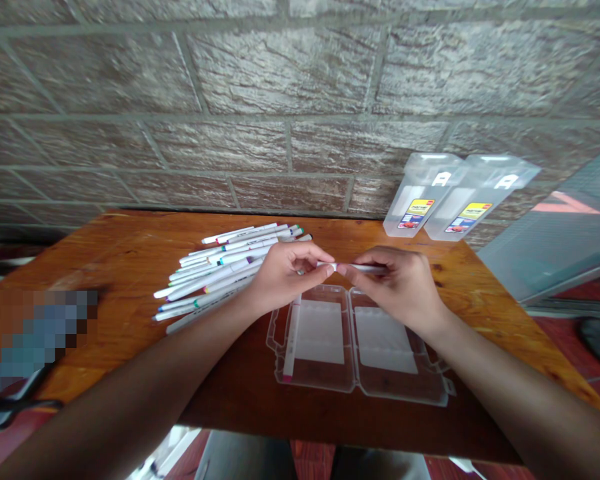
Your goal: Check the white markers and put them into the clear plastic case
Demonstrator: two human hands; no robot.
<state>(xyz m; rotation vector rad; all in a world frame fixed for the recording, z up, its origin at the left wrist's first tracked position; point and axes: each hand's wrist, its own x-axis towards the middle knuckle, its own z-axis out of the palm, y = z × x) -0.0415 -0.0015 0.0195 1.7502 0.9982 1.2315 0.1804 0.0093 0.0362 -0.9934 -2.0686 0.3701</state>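
A white marker (363,268) lies level between my two hands, above the far edge of an open clear plastic case (351,347). The fingertips of my left hand (293,270) pinch its left end. My right hand (405,277) is closed around the other end, covering part of it. Inside the case's left half, one white marker (291,340) with a magenta end rests along the side. White paper sheets show in both halves. Left of my left hand spreads a pile of white markers (225,267) with variously coloured ends, partly hidden by that hand and forearm.
Two clear plastic boxes (413,200) with yellow and blue labels stand at the table's back right, against the brick wall (290,73). The wooden table (120,267) ends near my lap. A pixelated patch covers a dark-edged object at the left.
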